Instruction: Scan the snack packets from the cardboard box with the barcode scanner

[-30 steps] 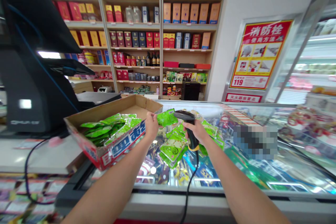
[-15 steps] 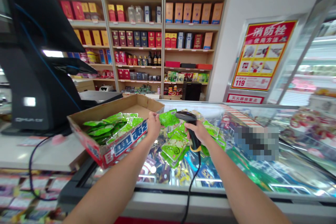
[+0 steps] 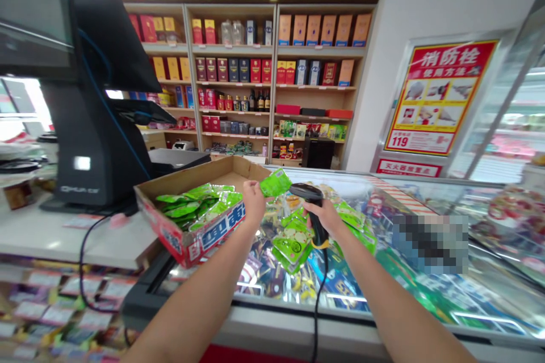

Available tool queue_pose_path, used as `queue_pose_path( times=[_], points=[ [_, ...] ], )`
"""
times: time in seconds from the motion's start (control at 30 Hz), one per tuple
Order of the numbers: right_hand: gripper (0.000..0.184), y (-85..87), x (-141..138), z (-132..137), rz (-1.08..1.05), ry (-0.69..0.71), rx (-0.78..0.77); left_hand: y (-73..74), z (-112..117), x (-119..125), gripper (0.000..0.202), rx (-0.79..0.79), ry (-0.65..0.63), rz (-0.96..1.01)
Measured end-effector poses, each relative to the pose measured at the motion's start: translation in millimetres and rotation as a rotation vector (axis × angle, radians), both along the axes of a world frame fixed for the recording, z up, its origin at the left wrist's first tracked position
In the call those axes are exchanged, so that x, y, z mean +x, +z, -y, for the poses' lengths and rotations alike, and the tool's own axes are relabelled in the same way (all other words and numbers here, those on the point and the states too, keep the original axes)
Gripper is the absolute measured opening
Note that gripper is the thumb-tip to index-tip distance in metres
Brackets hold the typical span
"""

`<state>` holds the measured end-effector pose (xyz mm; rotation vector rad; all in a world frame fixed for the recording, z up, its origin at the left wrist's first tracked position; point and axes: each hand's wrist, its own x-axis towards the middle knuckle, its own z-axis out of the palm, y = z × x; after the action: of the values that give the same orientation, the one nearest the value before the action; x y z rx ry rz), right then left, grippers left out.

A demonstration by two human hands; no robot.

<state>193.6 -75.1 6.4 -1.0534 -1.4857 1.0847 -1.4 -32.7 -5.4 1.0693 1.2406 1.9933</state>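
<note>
My left hand (image 3: pixel 254 202) pinches a green snack packet (image 3: pixel 276 182) by its left end, just past the box's right corner. My right hand (image 3: pixel 327 218) is wrapped round the handle of a black barcode scanner (image 3: pixel 310 193), whose head points left at the packet, close to it. Below and around the scanner, more green packets (image 3: pixel 292 245) lie in a pile on the glass top (image 3: pixel 260 295) of a freezer. The open cardboard box (image 3: pixel 159 232) to the left of my left hand holds several like packets (image 3: pixel 191 202).
A black checkout terminal (image 3: pixel 100 142) stands on the white counter (image 3: pixel 85 241) at left. The scanner's cable (image 3: pixel 320 300) hangs over the freezer's front edge. Shelves (image 3: pixel 275 91) of boxes and bottles line the back, and a red poster (image 3: pixel 440 96) hangs at right.
The packet in my left hand has tilted, its right end now higher. The camera view has shifted, so the whole scene sits further right and slightly lower. The right hand keeps hold of the scanner.
</note>
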Motion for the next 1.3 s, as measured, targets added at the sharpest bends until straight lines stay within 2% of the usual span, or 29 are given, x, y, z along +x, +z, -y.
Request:
queue_pose_path(
  times=[0.13,0.23,0.3,0.47,0.57,0.63,0.7,0.77,0.83,0.9,1.0,1.07,1.2,1.3],
  points=[
    [0.027,25.3,-24.1,3.6,-0.018,0.072,0.051,31.3,10.4,-23.8,0.006,0.064,0.027,0.201],
    [0.024,45.5,-50.9,7.6,-0.036,0.15,0.061,54.7,25.1,-50.8,0.006,0.072,0.091,0.317],
    [0.024,54.2,-69.8,10.5,-0.027,0.19,0.065,64.6,36.0,-72.3,0.009,0.076,0.137,0.377],
    [0.022,56.1,-101.3,18.2,-0.006,0.272,0.049,69.7,60.7,-119.9,0.036,0.046,0.347,0.434],
    [0.022,48.7,-102.0,19.6,-0.008,0.264,0.036,68.9,70.4,-125.3,0.047,0.118,0.415,0.394],
    [0.023,42.9,-95.2,18.0,-0.023,0.235,0.042,67.5,73.3,-115.5,0.045,0.231,0.389,0.299],
    [0.024,37.9,-84.0,14.9,-0.037,0.199,0.046,63.6,72.7,-97.4,0.034,0.284,0.271,0.13],
    [0.024,34.4,-69.7,11.7,-0.042,0.166,0.041,55.8,68.3,-74.7,0.019,0.197,0.047,-0.094],
    [0.025,32.2,-53.8,8.9,-0.046,0.128,0.03,44.7,61.1,-50.6,0.009,0.034,-0.204,-0.386],
    [0.025,30.2,-38.0,6.2,-0.049,0.084,0.023,32.7,53.8,-27.4,0.007,-0.109,-0.368,-0.737],
    [0.026,25.7,-17.3,0.7,-0.06,0.03,0.02,19.4,49.6,3.9,0.026,-0.298,-0.412,-1.259],
    [0.024,21.5,-7.0,-4.4,-0.078,0.003,0.021,15.4,53.0,21.5,0.049,-0.397,-0.376,-1.49],
    [0.021,12.9,4.3,-15.2,-0.119,-0.039,0.015,12.8,66.1,47.0,0.086,-0.415,-0.323,-1.688],
    [0.022,7.1,6.6,-19.7,-0.133,-0.042,0.009,9.7,71.3,56.0,0.095,-0.434,-0.375,-1.783]
  ],
)
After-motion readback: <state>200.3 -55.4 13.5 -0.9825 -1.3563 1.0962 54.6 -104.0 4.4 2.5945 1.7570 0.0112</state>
